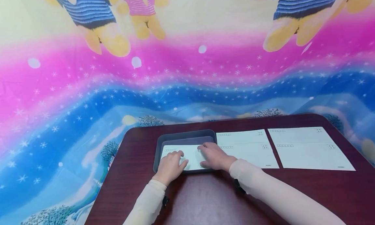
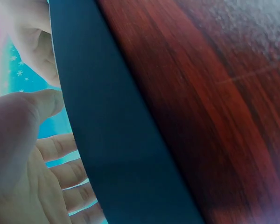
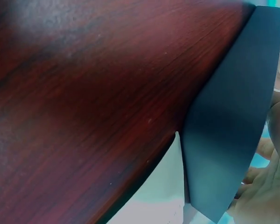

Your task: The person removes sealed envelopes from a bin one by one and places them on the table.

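Paper (image 1: 191, 156), smooth white rectangle, in round-cornered tray (image 1: 187, 140), glossy wood-grain table (image 1: 205, 199)

Head view was bright, sheen on table (image 1: 202, 195) at lower centre. Wrist views ran darker: glare upper right in left wrist, upper left in right.

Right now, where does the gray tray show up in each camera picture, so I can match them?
Head: the gray tray sits just below centre.
Left wrist: its outer wall slants from top left to bottom centre.
Right wrist: that wall slants from top right toward bottom centre.
Shared landmark: the reddish-brown table, in all three.
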Tool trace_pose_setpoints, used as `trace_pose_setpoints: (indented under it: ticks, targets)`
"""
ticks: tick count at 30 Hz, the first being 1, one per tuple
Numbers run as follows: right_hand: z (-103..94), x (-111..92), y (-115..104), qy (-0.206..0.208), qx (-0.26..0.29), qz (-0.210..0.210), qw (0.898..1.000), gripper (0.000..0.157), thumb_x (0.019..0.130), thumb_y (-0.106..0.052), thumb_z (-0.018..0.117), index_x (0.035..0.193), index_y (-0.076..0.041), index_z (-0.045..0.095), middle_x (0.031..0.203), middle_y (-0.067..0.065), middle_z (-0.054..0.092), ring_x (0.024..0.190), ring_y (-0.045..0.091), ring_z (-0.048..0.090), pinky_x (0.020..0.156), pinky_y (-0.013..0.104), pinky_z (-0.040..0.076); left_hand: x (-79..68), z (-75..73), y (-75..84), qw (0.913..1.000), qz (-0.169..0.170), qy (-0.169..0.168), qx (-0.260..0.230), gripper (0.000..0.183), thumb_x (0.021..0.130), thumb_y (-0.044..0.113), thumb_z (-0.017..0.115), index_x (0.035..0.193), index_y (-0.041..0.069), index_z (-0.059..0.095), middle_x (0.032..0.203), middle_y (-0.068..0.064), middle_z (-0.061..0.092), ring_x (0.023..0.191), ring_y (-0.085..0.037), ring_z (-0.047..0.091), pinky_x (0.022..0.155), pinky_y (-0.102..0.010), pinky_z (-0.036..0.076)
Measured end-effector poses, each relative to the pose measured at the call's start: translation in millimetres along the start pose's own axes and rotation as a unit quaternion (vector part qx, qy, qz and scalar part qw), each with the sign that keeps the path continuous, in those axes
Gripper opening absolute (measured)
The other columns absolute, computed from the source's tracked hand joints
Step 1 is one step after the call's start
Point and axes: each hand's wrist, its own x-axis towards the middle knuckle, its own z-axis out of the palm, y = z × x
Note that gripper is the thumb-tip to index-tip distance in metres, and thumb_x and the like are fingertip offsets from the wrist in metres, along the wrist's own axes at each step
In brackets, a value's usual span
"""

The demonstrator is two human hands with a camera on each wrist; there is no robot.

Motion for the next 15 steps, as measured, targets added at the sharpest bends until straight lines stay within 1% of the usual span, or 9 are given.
trace_pose_setpoints:
  ticks: [4, 9, 15]
  targets:
    - [1.7, 2.1, 0.0, -0.009, -0.019, -0.001, 1.000, 0.067, 0.084, -0.029, 0.082, 0.139, -0.002, 0.055, 0.133, 0.022, 0.059, 0.130, 0.039, 0.053, 0.116, 0.055, 0.035, 0.9, 1.0, -1.2, 1.0000, -0.006, -0.004, 0.004, 0.031, 0.094, 0.039, 0.069, 0.109, 0.012, 0.070, 0.094, -0.005, 0.073, 0.074, -0.019, 0.067, 0.066, -0.036, 0.055]
    - [3.1, 3.7, -0.9, -0.020, -0.034, 0.019, 0.999, 0.072, 0.085, -0.033, 0.082, 0.144, -0.006, 0.051, 0.140, 0.022, 0.055, 0.135, 0.039, 0.049, 0.118, 0.058, 0.031, 2.2, 0.7, -1.4, 0.9999, -0.010, -0.006, 0.008, 0.032, 0.094, 0.040, 0.069, 0.110, 0.012, 0.070, 0.094, -0.005, 0.073, 0.073, -0.018, 0.066, 0.065, -0.035, 0.055]
    - [4.8, 5.6, -3.0, -0.014, -0.064, 0.032, 0.997, 0.075, 0.084, -0.039, 0.083, 0.145, -0.010, 0.051, 0.139, 0.016, 0.057, 0.132, 0.034, 0.051, 0.113, 0.055, 0.034, 2.7, -0.1, -1.4, 0.9999, -0.014, -0.006, 0.006, 0.032, 0.095, 0.040, 0.069, 0.110, 0.012, 0.070, 0.094, -0.005, 0.073, 0.074, -0.018, 0.067, 0.066, -0.035, 0.056]
